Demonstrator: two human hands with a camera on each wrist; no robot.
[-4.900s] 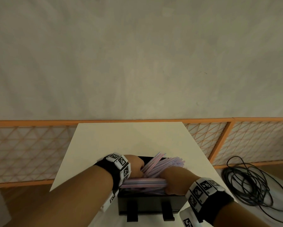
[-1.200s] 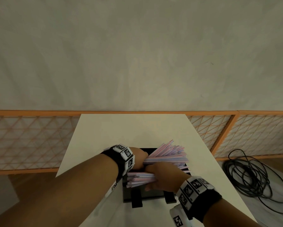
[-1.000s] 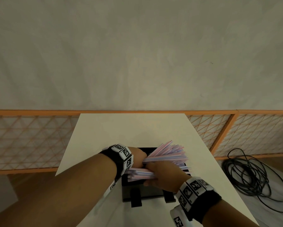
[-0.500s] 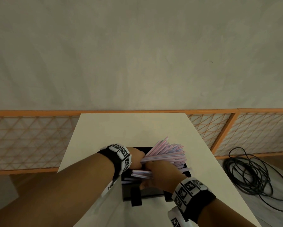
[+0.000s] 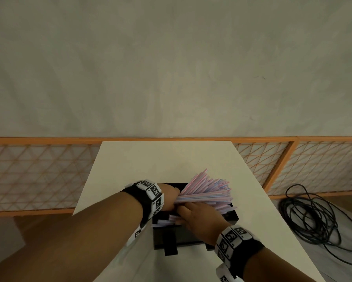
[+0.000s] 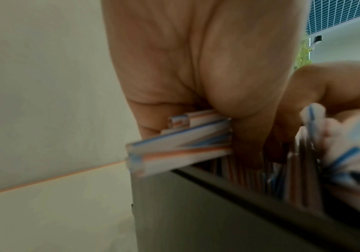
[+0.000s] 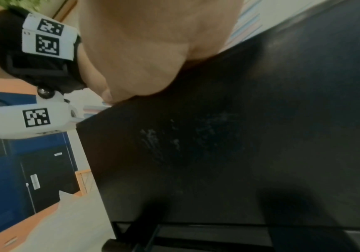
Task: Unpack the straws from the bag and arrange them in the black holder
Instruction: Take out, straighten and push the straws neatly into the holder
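Observation:
A black holder [image 5: 191, 237] stands near the front of the white table [image 5: 160, 159]. My left hand [image 5: 176, 197] grips one end of a fanned bundle of pink-and-blue striped straws [image 5: 207, 192] above the holder's left end. My right hand [image 5: 183, 215] curls over a lower layer of straws [image 5: 165, 221] that sticks out past the holder's left side. In the left wrist view, my left hand's fingers [image 6: 246, 136] clamp the straw ends [image 6: 181, 143] over the holder's rim [image 6: 228, 187]. The holder's dark front wall [image 7: 239, 136] fills the right wrist view. No bag is in view.
An orange-framed mesh fence [image 5: 38, 176] runs behind the table under a grey wall. A coil of black cable [image 5: 317, 220] lies on the floor to the right. Bare table top stretches beyond the holder.
The upper straw bundle has fanned out and its far ends have tilted up. My right hand has shifted left over the lower straws, which sit lower in the holder.

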